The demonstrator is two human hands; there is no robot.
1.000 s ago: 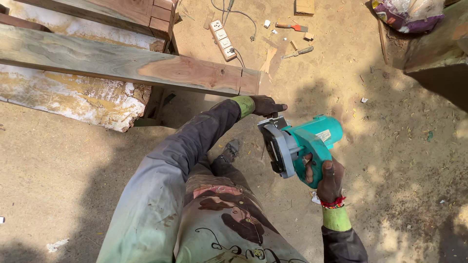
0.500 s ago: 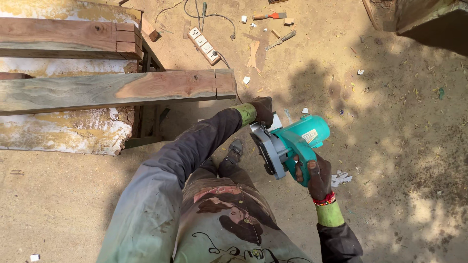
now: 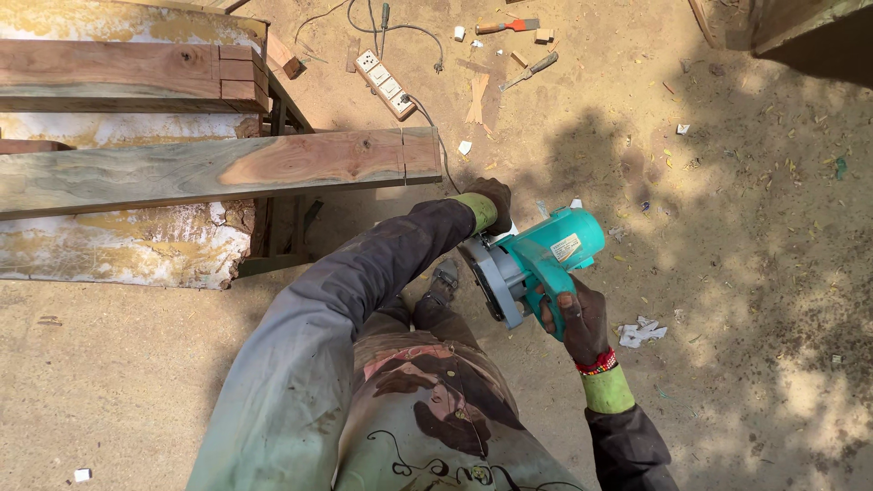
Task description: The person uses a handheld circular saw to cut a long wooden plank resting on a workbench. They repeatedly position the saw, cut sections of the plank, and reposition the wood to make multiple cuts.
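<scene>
My right hand (image 3: 575,316) is wrapped around the rear handle of a teal circular saw (image 3: 536,259), whose grey blade guard faces my body. My left hand (image 3: 492,198), in a dark sleeve with a green cuff, is curled over the saw's front end; what its fingers grip is partly hidden. The saw hangs just below and to the right of the cut end of a long wooden plank (image 3: 273,168), which lies across a paint-stained bench (image 3: 118,250).
A second notched timber (image 3: 136,77) lies farther back on the bench. On the sandy ground beyond are a white power strip (image 3: 386,85) with cables, a chisel (image 3: 506,26), wood offcuts and chips. A dark structure (image 3: 791,23) stands at the top right.
The saw and both hands have come up closer to the plank's cut end. The view has shifted, so the plank and bench now sit lower and nearer.
</scene>
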